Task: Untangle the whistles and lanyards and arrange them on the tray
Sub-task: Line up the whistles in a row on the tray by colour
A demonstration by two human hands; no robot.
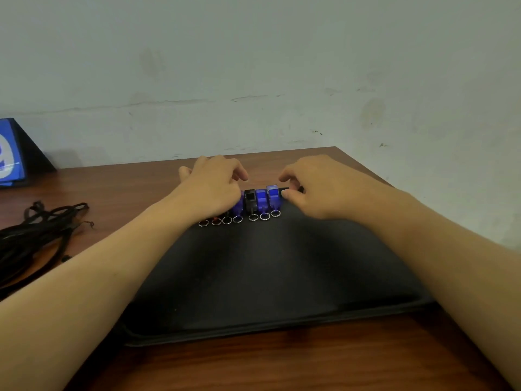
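A black tray point(267, 277) lies on the wooden table point(282, 362). Several whistles stand side by side along the tray's far edge, their metal rings point(227, 220) pointing toward me. A black whistle point(249, 200) and two blue whistles point(260, 200) point(273, 196) show in the middle. My left hand point(214, 187) curls over the left end of the row, hiding those whistles and gripping a blue whistle point(238, 207). At the right end my right hand point(318, 187) pinches a dark whistle point(293, 189) against the last blue one. A heap of black lanyards point(36, 232) lies on the table to the left.
A blue and white folded card point(11, 153) stands at the far left against the pale wall. The table's right edge runs diagonally just beyond my right forearm. Most of the tray's near surface is bare.
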